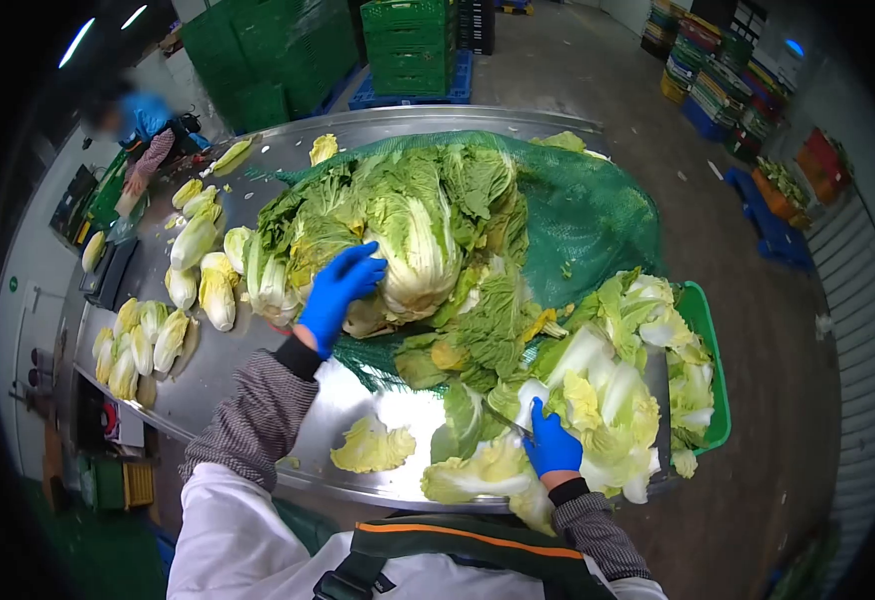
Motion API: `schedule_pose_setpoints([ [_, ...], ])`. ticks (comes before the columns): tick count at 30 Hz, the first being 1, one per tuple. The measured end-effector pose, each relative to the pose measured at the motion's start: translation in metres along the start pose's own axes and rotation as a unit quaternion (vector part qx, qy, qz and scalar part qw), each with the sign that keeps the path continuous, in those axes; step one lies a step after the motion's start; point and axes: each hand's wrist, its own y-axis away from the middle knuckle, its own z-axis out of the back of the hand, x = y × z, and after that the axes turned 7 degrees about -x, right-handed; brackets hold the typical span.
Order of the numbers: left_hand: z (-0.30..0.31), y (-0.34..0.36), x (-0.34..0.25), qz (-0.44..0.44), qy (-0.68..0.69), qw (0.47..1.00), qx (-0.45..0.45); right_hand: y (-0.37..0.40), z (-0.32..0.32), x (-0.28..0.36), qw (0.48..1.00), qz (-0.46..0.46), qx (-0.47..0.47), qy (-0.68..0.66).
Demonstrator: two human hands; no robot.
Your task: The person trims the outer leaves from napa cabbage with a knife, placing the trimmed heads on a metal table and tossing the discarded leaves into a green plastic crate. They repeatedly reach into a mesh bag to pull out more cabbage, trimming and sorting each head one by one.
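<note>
My left hand, in a blue glove, reaches over the pile with its fingers stretched out against a large Chinese cabbage. More leafy cabbages lie around it on a green net sack. Low on the right, my right hand, also gloved in blue, is closed around a knife; its handle is hidden in the fist and only part of the dark blade shows. Loose cabbage leaves are heaped beside and under this hand. A single yellowish leaf rests on the metal table between my arms.
Trimmed cabbages sit in groups on the left of the metal table. A green crate with leaves stands at the right edge. Another person works at the far left. Stacked green crates stand behind the table.
</note>
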Motion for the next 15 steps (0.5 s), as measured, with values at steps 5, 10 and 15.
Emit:
schedule_pose_setpoints([
  [5, -0.016, -0.009, 0.042, -0.054, -0.069, 0.986, -0.139, -0.022, -0.002, -0.085, 0.996, -0.072, -0.038, 0.045],
  [10, -0.044, 0.020, 0.046, 0.073, -0.042, 0.978, -0.188, -0.048, 0.013, -0.237, 0.988, -0.064, -0.139, 0.014],
  [15, -0.057, 0.007, 0.054, 0.147, 0.033, 0.961, -0.232, -0.090, 0.076, -0.254, 0.965, -0.166, -0.198, -0.035],
])
